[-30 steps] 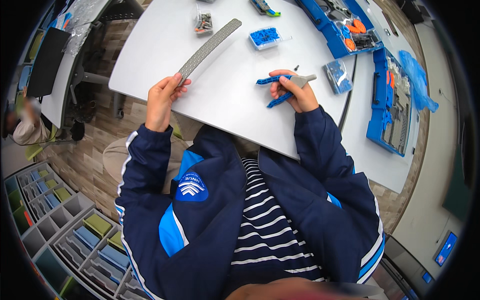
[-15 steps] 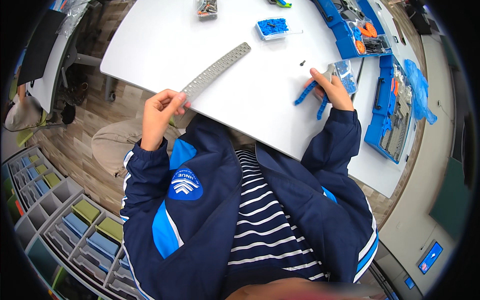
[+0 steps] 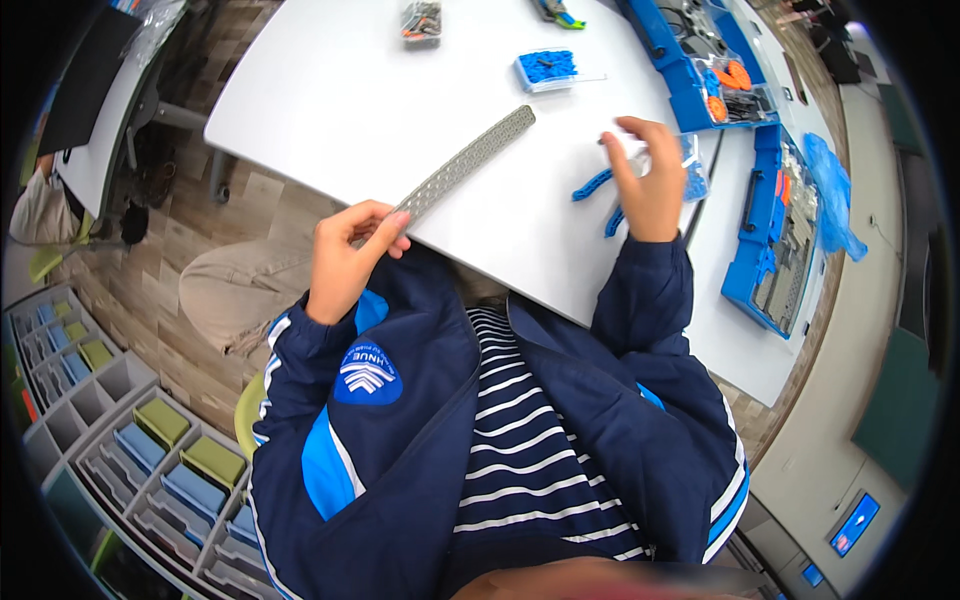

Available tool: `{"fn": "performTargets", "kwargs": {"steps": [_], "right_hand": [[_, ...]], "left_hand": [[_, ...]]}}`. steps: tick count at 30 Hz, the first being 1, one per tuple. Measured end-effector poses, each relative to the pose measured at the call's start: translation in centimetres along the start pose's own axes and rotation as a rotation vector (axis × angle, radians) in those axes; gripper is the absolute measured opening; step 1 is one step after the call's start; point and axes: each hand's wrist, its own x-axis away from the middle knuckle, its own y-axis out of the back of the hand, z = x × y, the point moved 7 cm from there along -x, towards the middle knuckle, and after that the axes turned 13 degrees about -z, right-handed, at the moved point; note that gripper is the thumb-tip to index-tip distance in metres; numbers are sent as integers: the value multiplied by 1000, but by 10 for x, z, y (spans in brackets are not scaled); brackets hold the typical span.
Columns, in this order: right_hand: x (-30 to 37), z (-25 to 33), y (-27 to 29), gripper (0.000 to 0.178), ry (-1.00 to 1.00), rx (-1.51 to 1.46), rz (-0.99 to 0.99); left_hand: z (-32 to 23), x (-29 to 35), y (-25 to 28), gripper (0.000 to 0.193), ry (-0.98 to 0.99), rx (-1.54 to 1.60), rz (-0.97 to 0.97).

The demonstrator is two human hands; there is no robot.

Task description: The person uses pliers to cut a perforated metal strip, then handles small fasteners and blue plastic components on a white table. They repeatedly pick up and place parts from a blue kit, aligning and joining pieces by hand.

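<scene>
My left hand (image 3: 350, 255), at the near edge of the white table, is closed on one end of a long grey perforated beam (image 3: 468, 155). The beam slants away to the far right over the tabletop. My right hand (image 3: 655, 185) is over the table's right part, thumb and forefinger spread. A plier-like tool with two blue curved handles (image 3: 592, 185) sticks out from under it and seems held by the other fingers, which are hidden. A small dark peg (image 3: 603, 140) shows at the thumb tip; whether they touch cannot be seen.
Beyond the beam stands a clear box of blue pieces (image 3: 547, 68); farther left is another small parts box (image 3: 421, 25). Beside my right hand sits a clear box (image 3: 695, 170) with blue pieces. Blue cases (image 3: 765, 230) and a blue plastic bag (image 3: 832, 195) lie at the right.
My right hand has shifted left toward the small peg, its thumb and forefinger now spread, and the blue-handled tool shifted with it. My left hand and the beam have moved right.
</scene>
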Motion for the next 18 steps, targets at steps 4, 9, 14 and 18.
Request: {"fn": "performTargets", "kwargs": {"steps": [4,9,14,18], "right_hand": [[24,15,-32,33,-549,-782,394],[45,-14,-7,26,-888,-1153,262],[29,-101,166,28,-529,-1029,-479],[36,-202,407,29,-111,-626,-1056]], "left_hand": [[-24,14,-9,13,-107,-46,86],[-32,16,-47,12,-93,-96,224],[-43,20,-95,32,-326,-206,465],[-48,-8,-84,29,-355,-300,339]]}}
